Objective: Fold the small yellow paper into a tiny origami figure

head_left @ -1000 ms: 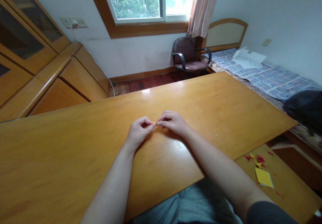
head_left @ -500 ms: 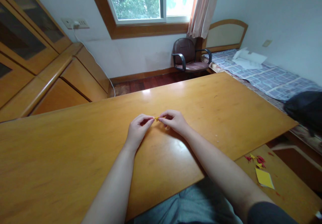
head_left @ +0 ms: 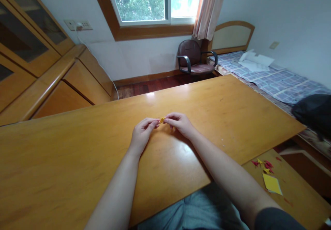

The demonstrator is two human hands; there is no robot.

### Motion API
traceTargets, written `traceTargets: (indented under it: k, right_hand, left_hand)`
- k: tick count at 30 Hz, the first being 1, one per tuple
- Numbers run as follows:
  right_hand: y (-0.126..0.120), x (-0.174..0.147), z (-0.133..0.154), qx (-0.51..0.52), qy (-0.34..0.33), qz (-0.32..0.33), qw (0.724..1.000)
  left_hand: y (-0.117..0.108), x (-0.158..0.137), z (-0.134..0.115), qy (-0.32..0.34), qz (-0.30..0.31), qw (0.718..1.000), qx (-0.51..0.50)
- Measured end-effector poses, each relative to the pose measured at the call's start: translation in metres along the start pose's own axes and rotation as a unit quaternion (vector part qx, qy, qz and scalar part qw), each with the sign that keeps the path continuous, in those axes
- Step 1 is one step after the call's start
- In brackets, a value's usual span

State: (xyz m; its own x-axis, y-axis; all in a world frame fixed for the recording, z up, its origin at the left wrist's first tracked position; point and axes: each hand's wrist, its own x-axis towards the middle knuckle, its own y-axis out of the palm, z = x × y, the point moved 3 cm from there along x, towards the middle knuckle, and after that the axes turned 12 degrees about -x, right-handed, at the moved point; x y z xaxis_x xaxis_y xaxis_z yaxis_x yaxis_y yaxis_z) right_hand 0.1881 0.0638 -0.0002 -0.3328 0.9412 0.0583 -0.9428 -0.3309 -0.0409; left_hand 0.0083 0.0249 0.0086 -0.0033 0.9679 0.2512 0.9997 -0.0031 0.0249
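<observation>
A small yellow origami piece (head_left: 162, 120) is held between both hands, just above the wooden table (head_left: 103, 147). My left hand (head_left: 144, 130) pinches its left side between thumb and fingers. From the other side, my right hand (head_left: 179, 124) grips it with thumb and forefinger. The piece is too small and too covered by fingertips for its exact folded shape to show.
On a lower wooden surface at the right lie several red and yellow folded papers (head_left: 266, 166) and a stack of yellow paper squares (head_left: 272, 184). Beyond the table stand a brown armchair (head_left: 192, 58) and a bed (head_left: 279, 82) with a black bag (head_left: 314, 113).
The yellow piece has turned and shows more of its folded surface between the fingertips. Both hands have shifted only slightly, their fingers regripping it.
</observation>
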Motion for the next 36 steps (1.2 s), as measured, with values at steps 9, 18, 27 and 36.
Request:
traceTargets:
  k: [9, 18, 27, 36]
  right_hand:
    - [0.003, -0.001, 0.003, -0.029, 0.011, 0.033, 0.999]
    - [0.005, -0.001, -0.006, -0.023, 0.011, 0.048, 0.999]
    - [0.007, -0.002, -0.005, -0.018, 0.04, 0.056, 0.997]
    - [0.004, -0.004, 0.002, -0.033, 0.052, 0.076, 0.995]
  left_hand:
    - [0.0, -0.001, 0.005, 0.031, 0.02, 0.998, 0.055]
    - [0.003, -0.002, 0.007, -0.011, 0.022, 0.999, 0.031]
    - [0.003, -0.005, 0.006, 0.017, 0.041, 0.997, 0.068]
    - [0.005, -0.005, 0.003, 0.03, 0.061, 0.997, 0.049]
